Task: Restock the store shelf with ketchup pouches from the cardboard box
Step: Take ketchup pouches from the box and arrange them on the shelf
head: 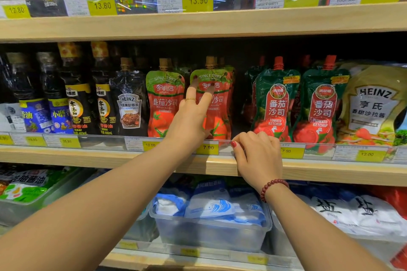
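- Left hand (pixel 191 116): fingers (pixel 191 91) straight and spread, tips pressing flat on the ketchup pouch (pixel 221 114) front; no pinch.
- Pouch stands upright at the front of the middle shelf (pixel 110 156), just beside a matching pouch (pixel 165 99), behind the clear price rail (pixel 105 142).
- Right hand (pixel 257 154): fingers curled over the rail edge, just right of the pouch.
- Pouch looks soft, glossy and probably slippery and bottom-heavy; best held at the stiff spout neck or side seams.
- Cardboard box not in view.

Glossy plastic film on ketchup pouches (pixel 165 103); matt, smooth pale wood along front edge of shelf (pixel 110 156); clear shiny plastic on price strip (pixel 105 142).
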A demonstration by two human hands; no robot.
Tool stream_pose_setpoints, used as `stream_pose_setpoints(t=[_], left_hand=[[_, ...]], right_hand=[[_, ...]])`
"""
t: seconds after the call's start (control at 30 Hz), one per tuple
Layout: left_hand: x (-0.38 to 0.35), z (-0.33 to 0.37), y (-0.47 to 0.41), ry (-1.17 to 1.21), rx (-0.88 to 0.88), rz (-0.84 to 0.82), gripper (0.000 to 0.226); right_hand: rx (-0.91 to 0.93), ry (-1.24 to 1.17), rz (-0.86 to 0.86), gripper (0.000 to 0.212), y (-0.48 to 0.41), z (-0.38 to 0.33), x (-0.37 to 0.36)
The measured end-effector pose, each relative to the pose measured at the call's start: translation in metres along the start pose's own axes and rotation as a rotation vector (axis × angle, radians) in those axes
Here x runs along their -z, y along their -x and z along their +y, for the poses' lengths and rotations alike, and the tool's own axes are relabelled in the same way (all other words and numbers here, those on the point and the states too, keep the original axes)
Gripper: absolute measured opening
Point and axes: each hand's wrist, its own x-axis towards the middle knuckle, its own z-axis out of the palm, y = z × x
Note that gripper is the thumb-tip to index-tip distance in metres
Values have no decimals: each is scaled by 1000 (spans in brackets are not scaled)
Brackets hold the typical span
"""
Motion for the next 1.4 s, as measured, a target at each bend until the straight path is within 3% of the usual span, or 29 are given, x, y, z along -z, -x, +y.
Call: stream_pose_setpoints(t=[1.0, 1.13, 1.3, 1.4], left_hand=[[-24, -5, -20, 6, 39, -40, 110], [-20, -3, -14, -6, 26, -59, 104], [-10, 2, 0, -17, 17, -36, 65], [-2, 4, 13, 5, 0, 10, 58]], right_hand=[[13, 53, 23, 13, 1, 1, -2], [21, 42, 17, 12, -1, 2, -1], [30, -2, -3, 11, -3, 3, 1], [34, -16, -50, 12, -4, 3, 6]])
